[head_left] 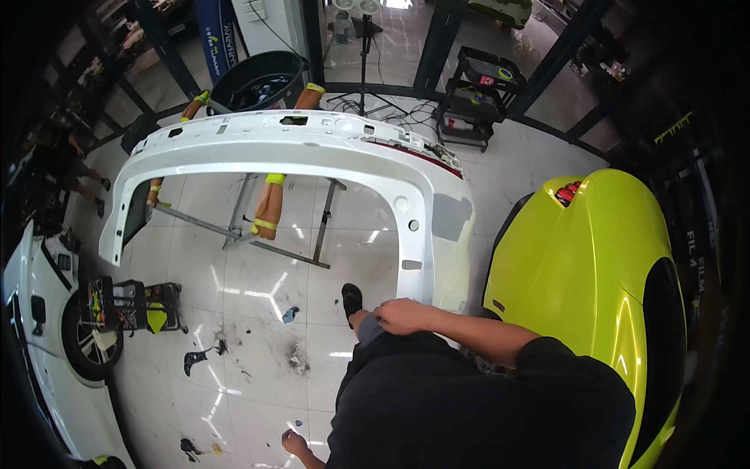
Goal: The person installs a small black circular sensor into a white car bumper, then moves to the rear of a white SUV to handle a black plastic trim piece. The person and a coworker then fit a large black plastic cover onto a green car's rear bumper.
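Observation:
A white car bumper (312, 156) curves across the middle of the view, lying on a grey metal stand (322, 227). Brown padded arms with yellow bands (269, 211) stick out from that stand. My right hand (402, 316) is closed with fingers curled, just beyond the bumper's near right end and over my leg; anything in its grip is hidden. Low in the view my left hand (295, 444) hangs in a loose fist away from the bumper, with nothing visible in it. A dark shoe (352, 301) on my foot shows inside the bumper's curve.
To the right stands a bright yellow-green car (578, 258); a white car (58, 375) is at the left. A tool cart (133, 305) stands beside it. Behind the bumper are a black tub (226, 86), a lamp stand (363, 70) and a black trolley (473, 102). Scraps (199, 359) litter the tiles.

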`<action>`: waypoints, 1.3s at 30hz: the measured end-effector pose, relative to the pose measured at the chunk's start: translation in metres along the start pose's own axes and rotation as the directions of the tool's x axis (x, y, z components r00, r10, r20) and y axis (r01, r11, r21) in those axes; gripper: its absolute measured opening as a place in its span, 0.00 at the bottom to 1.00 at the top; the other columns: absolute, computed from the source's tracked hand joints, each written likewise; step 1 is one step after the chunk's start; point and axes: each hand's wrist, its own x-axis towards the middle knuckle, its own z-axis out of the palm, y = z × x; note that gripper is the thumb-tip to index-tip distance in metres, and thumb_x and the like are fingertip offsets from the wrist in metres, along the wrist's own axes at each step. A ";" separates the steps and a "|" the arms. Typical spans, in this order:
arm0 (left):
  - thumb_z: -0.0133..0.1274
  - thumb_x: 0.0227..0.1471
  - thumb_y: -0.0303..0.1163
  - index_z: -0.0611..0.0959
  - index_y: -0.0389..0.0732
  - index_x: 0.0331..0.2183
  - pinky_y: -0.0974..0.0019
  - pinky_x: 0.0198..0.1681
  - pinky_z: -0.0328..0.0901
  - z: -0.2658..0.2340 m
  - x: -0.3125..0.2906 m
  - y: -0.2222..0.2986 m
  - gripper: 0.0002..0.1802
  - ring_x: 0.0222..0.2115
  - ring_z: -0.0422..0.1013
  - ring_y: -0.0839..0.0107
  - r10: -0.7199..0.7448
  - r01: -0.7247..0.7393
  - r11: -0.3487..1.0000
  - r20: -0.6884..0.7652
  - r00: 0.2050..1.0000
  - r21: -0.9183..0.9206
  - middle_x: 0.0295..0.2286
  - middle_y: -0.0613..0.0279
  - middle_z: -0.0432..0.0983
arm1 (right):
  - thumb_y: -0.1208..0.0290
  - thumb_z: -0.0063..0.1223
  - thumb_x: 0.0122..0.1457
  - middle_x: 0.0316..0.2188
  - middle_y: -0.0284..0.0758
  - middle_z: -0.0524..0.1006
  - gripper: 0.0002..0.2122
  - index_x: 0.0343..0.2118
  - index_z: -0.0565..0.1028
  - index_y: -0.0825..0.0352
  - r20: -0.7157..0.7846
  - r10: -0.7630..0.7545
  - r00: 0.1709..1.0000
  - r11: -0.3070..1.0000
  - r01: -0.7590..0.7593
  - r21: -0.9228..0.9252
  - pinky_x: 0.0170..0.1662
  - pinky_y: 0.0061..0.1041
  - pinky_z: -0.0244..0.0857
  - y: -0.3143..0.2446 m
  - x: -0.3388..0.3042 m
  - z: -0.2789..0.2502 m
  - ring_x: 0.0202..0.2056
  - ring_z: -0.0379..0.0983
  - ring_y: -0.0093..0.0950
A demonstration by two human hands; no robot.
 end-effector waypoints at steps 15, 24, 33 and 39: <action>0.54 0.50 0.28 0.85 0.28 0.37 0.57 0.41 0.70 -0.073 0.168 0.190 0.14 0.34 0.76 0.55 0.192 -0.187 0.981 0.134 0.972 -0.047 0.33 0.44 0.82 | 0.70 0.47 0.57 0.32 0.46 0.79 0.10 0.34 0.78 0.68 -0.241 -0.025 0.970 0.995 0.048 0.088 0.42 0.45 0.68 0.018 0.183 -0.144 0.37 0.76 0.48; 0.54 0.57 0.33 0.84 0.36 0.40 0.68 0.29 0.67 0.009 0.285 0.361 0.13 0.28 0.71 0.74 0.134 -0.074 0.989 0.575 0.807 -0.126 0.27 0.63 0.77 | 0.68 0.50 0.59 0.26 0.45 0.79 0.10 0.33 0.79 0.70 -0.353 0.151 0.923 0.891 0.028 0.453 0.36 0.35 0.70 0.041 0.152 -0.219 0.29 0.77 0.40; 0.53 0.58 0.36 0.83 0.40 0.41 0.70 0.29 0.67 -0.013 0.340 0.500 0.13 0.31 0.75 0.73 0.199 -0.154 0.980 0.606 0.770 -0.127 0.32 0.63 0.80 | 0.65 0.47 0.66 0.28 0.35 0.81 0.14 0.35 0.81 0.71 -0.539 0.563 0.626 0.649 0.068 0.757 0.37 0.25 0.69 0.201 0.141 -0.346 0.33 0.77 0.21; 0.52 0.59 0.36 0.82 0.38 0.43 0.68 0.30 0.68 -0.023 0.304 0.576 0.14 0.33 0.76 0.72 0.132 -0.173 0.985 0.551 0.824 0.023 0.34 0.61 0.80 | 0.59 0.45 0.68 0.35 0.38 0.82 0.19 0.39 0.80 0.72 -0.300 0.443 0.845 0.762 -0.178 0.622 0.47 0.26 0.68 0.335 0.200 -0.399 0.37 0.78 0.28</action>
